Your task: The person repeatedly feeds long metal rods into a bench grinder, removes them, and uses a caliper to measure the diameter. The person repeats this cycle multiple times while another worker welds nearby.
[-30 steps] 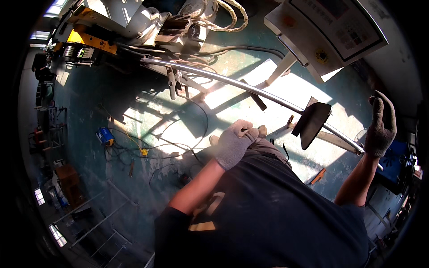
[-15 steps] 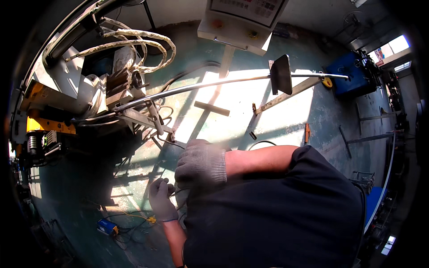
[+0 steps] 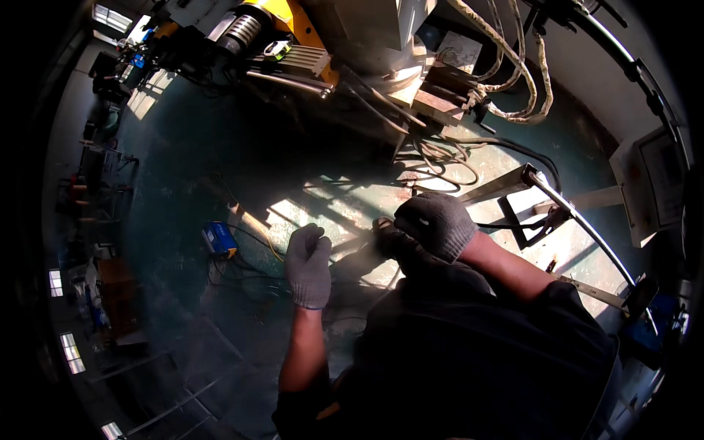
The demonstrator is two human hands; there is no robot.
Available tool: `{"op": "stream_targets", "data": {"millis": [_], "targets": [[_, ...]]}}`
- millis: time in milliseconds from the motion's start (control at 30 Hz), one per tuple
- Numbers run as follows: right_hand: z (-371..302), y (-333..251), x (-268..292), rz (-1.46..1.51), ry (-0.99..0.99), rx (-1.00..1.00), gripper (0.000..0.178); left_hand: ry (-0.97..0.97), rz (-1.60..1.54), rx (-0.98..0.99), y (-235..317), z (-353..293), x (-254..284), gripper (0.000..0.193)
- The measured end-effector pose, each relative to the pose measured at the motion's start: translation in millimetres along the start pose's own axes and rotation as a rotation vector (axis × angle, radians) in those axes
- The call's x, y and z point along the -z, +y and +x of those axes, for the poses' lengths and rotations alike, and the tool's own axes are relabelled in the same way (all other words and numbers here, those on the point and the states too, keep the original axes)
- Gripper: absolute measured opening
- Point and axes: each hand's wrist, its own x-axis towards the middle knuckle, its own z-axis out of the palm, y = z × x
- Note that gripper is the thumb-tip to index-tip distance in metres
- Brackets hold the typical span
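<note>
My left hand [image 3: 308,268], in a grey knitted glove, is held up over the floor with its fingers curled in; nothing sticks out of it. To its right, my right hand [image 3: 436,226], gloved the same way, is closed, with its back toward me. The inside of its grip is hidden, and I cannot make out whether it holds anything. A dark cable [image 3: 499,226] shows just right of this hand; whether the two touch is unclear. Below the right hand a dark shape, perhaps a shoe, shows in part. Both hands are apart.
A blue box-shaped device [image 3: 219,239] with thin cables lies on the floor left of my left hand. Ahead stands a machine with a yellow part [image 3: 293,20] and wrapped hoses [image 3: 539,81]. Coiled cables [image 3: 444,158] lie under it. A bent metal tube [image 3: 587,224] extends at the right.
My view has swung left, so the machine now stands ahead and the tube lies to the right. My hands have moved farther apart.
</note>
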Motion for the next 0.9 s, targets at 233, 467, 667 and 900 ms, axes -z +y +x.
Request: {"op": "stream_targets", "data": {"millis": [233, 467, 667, 900], "targets": [[216, -48, -24, -0.202, 0.346, 0.107, 0.036, 0.026, 0.156, -0.122, 42, 119, 71, 0.034], [407, -89, -25, -0.41, 0.476, -0.024, 0.057, -0.15, 0.464, -0.596, 96, 236, 99, 0.044], [470, -43, -55, -0.464, 0.552, -0.122, 0.031, -0.52, 0.579, -0.971, 125, 358, 87, 0.059], [368, -111, -87, -0.026, 0.419, -0.268, 0.045, -0.918, 0.521, -1.114, 144, 399, 75, 0.079]]}}
